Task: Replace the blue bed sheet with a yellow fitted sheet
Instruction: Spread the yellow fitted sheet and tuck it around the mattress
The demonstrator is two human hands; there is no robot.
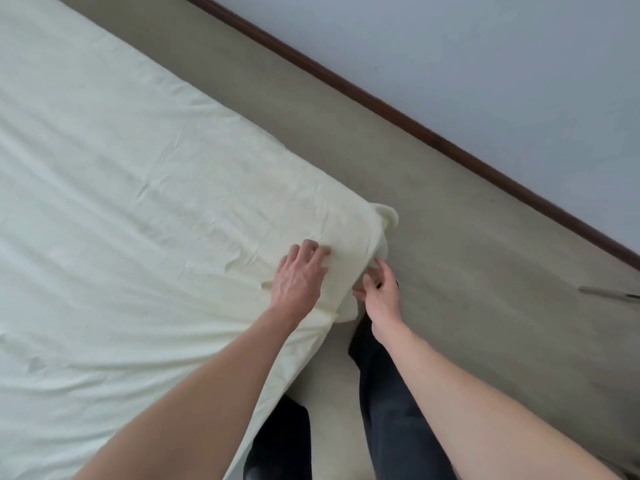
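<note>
Here the yellow fitted sheet (121, 188) covers the bed across the whole left of the view, pale and creased, and runs out to a corner at the middle right, where a small flap of cloth sticks up beyond the mattress edge. To the right of the bed lies a beige floor (450, 271), and at its far side a dark baseboard (381, 102) runs under a pale wall (485, 46). The person's dark trouser legs (391, 403) stand on the floor at the near edge of the bed. The left hand (298, 275) lies on top of the sheet just short of the corner, fingers lightly bent and pressing into the cloth, which puckers under the fingertips. The right hand (379, 289) is just beside it, off the mattress edge at the side of the corner; its grip is a pinch, fingers and thumb closed on the hanging hem of the sheet below the corner.
</note>
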